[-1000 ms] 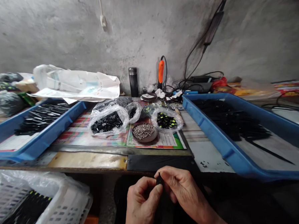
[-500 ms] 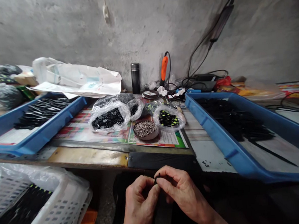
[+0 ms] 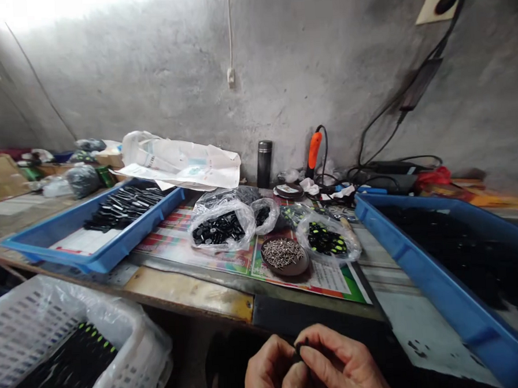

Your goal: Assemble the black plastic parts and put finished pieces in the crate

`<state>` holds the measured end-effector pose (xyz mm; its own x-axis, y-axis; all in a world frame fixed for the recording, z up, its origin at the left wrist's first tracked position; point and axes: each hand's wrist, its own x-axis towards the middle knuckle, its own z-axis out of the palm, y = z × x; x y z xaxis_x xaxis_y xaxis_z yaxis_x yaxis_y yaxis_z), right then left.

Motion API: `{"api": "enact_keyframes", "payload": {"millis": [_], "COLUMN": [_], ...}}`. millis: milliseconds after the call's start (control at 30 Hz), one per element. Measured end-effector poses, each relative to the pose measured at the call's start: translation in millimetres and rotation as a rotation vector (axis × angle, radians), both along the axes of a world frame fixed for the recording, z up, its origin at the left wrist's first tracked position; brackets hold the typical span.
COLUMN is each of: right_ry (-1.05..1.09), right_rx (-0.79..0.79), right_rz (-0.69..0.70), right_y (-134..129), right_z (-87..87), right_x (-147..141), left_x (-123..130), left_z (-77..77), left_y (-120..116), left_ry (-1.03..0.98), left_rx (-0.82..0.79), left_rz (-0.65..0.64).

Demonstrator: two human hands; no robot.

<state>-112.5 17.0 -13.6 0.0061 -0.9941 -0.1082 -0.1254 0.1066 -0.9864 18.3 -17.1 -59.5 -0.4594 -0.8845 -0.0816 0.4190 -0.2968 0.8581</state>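
Observation:
Both hands meet below the table's front edge, fingertips pinched round one small black part. My left hand is closed, its thumb and forefinger on the part's left side. My right hand is closed on it from the right. Most of the part is hidden by the fingers, so its kind cannot be made out. On the table beyond stands a round brown dish of small metal screws. Beside it lie a plastic bag of black and yellow-green pieces and a bag of black pieces.
Blue trays holding black pieces flank the work area. A white basket with black, green-tipped pieces stands at lower left. Toward the wall are a dark flask, an orange-handled tool with a cord, and white sheeting.
The view has swung left and up, so the scene sits further right and lower in the picture. Both hands keep their pinch on the small black part.

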Motion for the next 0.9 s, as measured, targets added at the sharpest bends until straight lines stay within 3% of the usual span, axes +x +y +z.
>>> {"api": "enact_keyframes", "payload": {"millis": [67,200,467,900], "right_ry": [0.007,-0.094,-0.273,-0.334], "right_rx": [-0.044,-0.071,-0.027,-0.067], "right_rz": [-0.006,-0.019,0.020,0.025], "right_y": [-1,-3,-5,3], "right_z": [4.6,5.0,5.0,-1.1], "right_x": [3,8,14,7], "left_x": [4,22,35,36], "left_z": [13.1,31.7,18.8,25.1], "left_y": [1,-2,0,2], "left_ry": [-0.015,-0.053,0.043,0.044], "left_rx": [0.028,0.129,0.136,0.098], "left_rz": [0.077,-0.148,-0.166,-0.270]}}
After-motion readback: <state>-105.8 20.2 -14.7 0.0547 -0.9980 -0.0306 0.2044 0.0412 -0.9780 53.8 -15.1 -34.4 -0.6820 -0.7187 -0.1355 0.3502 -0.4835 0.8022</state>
